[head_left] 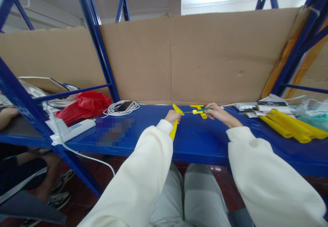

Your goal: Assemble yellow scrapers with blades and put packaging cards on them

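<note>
Closed around a yellow plastic part (pixel 174 131) with a long tapering body is my left hand (pixel 172 116), held above the blue shelf. My right hand (pixel 214 112) grips the handle of a green-and-yellow screwdriver (pixel 198 111). Its metal shaft points left and its tip meets the upper part of the yellow piece, near my left fingers. Whether the tip sits in a screw is too small to tell. Behind the screwdriver, a second yellow part (pixel 196 107) lies on the shelf, partly covered by the handle and my right hand.
Several yellow tubes (pixel 289 126) lie at the right beside white packets (pixel 273 105). On the left are a coiled white cable (pixel 120 108), a red plastic bag (pixel 87 105) and a white power strip (pixel 77 130). Cardboard (pixel 205 56) walls the back; another person's arm (pixel 9 116) shows far left.
</note>
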A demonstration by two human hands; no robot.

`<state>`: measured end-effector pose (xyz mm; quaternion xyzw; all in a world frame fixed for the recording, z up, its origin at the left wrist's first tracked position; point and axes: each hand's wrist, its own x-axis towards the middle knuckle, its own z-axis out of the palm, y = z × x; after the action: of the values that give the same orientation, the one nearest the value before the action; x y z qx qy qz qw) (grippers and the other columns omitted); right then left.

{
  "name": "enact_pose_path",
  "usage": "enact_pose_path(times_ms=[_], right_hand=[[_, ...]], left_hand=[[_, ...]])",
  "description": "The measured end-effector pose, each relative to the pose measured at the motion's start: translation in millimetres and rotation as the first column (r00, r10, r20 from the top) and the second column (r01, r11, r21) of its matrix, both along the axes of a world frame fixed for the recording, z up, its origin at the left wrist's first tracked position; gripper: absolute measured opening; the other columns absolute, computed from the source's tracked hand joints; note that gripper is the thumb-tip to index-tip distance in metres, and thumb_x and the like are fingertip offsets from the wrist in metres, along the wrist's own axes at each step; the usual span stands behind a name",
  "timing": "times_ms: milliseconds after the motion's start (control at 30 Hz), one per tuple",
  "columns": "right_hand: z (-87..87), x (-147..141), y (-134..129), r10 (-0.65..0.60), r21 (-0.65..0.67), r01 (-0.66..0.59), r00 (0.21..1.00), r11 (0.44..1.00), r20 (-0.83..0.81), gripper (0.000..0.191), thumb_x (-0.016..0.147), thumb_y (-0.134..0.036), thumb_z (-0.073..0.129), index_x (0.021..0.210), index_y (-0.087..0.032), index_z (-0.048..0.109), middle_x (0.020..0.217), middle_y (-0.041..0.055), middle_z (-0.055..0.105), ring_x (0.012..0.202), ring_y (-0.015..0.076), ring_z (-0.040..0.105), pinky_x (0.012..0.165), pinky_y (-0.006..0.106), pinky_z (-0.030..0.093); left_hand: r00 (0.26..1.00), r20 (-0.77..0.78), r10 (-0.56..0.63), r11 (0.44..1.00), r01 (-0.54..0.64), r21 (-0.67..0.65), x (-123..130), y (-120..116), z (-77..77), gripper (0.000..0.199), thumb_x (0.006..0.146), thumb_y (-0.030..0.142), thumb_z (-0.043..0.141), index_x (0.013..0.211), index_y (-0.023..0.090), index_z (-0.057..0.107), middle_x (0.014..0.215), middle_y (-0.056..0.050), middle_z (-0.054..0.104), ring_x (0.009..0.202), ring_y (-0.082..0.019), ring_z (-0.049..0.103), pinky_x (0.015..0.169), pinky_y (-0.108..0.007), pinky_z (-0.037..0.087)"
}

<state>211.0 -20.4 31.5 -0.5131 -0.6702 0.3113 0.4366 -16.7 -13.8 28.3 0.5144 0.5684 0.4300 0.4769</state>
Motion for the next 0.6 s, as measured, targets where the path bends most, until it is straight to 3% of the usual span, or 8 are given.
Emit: enact_pose_path(times_ms=[133,300,600], right_hand=[[4.2,-11.1,-6.9,-0.022,0.008,0.023,0.988,1.000,-0.152,0.021,0.089,-0.037,0.060,0.089,-0.022,0.044,0.048,-0.0063,0.052,0.035,0.0081,0.039,0.037,0.019,0.027],[4.6,-21.7,-14.0,-0.046,-0.064,0.028,0.949,0.998,-0.313,0.042,0.088,-0.060,0.054,0.087,-0.019,0.052,0.042,-0.0054,0.046,0.032,0.0071,0.036,0.031,0.018,0.024],[10.6,-24.7,-20.6,0.051,-0.195,-0.196,0.818,0.961,-0.573,0.041,0.095,-0.053,0.046,0.097,-0.016,0.065,0.054,0.0031,0.066,0.042,0.0117,0.058,0.043,0.020,0.046]], left_hand=[[1.000,0.026,0.011,1.000,-0.011,0.013,1.4,1.8,-3.4,0.017,0.080,0.004,0.065,0.066,0.013,0.058,0.044,0.005,0.043,0.043,-0.009,0.041,0.046,-0.022,0.035],[0.998,0.058,0.017,0.999,-0.018,0.026,2.5,3.8,-7.8,0.013,0.081,0.007,0.067,0.070,0.010,0.061,0.043,0.004,0.043,0.051,-0.010,0.043,0.052,-0.023,0.038],[0.996,0.092,0.010,0.999,-0.013,0.036,1.2,6.9,-9.8,0.012,0.081,0.011,0.069,0.072,0.010,0.062,0.045,0.003,0.044,0.054,-0.011,0.045,0.054,-0.024,0.039]])
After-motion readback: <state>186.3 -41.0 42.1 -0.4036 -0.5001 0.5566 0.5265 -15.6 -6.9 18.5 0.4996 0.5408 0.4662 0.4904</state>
